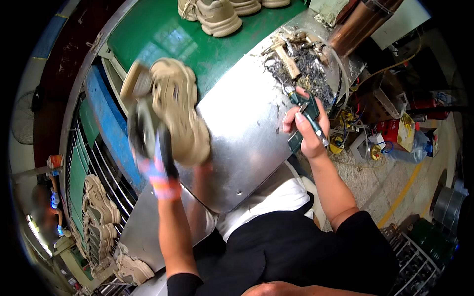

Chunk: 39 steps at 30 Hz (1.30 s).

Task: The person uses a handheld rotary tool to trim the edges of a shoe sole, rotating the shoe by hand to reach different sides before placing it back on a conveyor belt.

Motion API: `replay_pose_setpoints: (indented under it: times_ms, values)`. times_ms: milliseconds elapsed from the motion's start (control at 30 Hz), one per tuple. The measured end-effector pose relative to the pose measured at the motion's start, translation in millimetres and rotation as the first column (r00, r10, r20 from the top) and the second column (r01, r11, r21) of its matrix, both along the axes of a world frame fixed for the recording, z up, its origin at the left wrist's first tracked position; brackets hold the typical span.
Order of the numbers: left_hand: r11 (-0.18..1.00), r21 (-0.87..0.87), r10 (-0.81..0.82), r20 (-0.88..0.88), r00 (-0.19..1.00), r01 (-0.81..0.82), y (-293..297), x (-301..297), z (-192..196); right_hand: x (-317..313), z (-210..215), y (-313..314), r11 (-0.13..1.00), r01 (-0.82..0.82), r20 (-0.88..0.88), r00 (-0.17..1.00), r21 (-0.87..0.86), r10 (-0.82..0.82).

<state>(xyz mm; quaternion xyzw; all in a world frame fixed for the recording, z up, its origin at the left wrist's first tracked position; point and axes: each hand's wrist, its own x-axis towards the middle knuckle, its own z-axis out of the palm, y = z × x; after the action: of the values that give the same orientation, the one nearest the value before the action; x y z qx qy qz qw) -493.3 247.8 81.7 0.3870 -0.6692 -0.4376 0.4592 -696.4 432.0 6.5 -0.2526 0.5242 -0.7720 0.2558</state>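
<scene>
My gloved left hand clamped around beige chunky sneaker raised over shiny metal worktable, my right hand fisted on green pneumatic tool, scrap pile, more sneakers on green conveyor

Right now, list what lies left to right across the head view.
Rack of beige sneakers → left hand gripping a beige chunky-soled sneaker → shiny metal worktop → right hand holding a dark green tool → red container.

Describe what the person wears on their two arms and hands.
The left hand wears a knitted work glove in blue, with pink and orange bands at the cuff; it is blurred. The right hand is bare, with no glove. Both forearms are uncovered, and short black sleeves end above the elbows. No watch or ring shows.
</scene>
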Motion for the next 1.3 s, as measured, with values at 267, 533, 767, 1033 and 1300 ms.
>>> replay_pose_setpoints:
  times_ms: [267,533,767,1033,1300]
  values:
    - [0.951,-0.308,-0.029,0.006,1.000,0.029,-164.5,-180.5,-53.7,3.8,0.5,-4.1,1.000,-0.005,0.055,0.998,0.029,0.004]
    - [0.947,-0.190,-0.060,0.690,0.722,0.260,-206.3,28.1,-34.4,4.2,3.3,-7.7,1.000,0.011,0.063,0.998,0.000,-0.011]
    - [0.767,-0.569,0.552,0.821,-0.149,-0.295,-355.8,548.4,-55.1,5.6,3.5,-9.8,0.996,0.048,0.004,0.999,0.069,-0.048]
    - [0.795,-0.376,0.440,0.898,0.027,-0.476,-354.1,619.3,-86.3,6.9,2.9,-13.4,0.988,0.107,-0.078,0.992,0.108,-0.099]
    - [0.833,-0.493,0.552,0.715,0.429,-0.251,-210.2,509.7,-30.4,8.9,-0.3,-13.0,0.992,0.112,-0.121,0.987,0.052,-0.105]
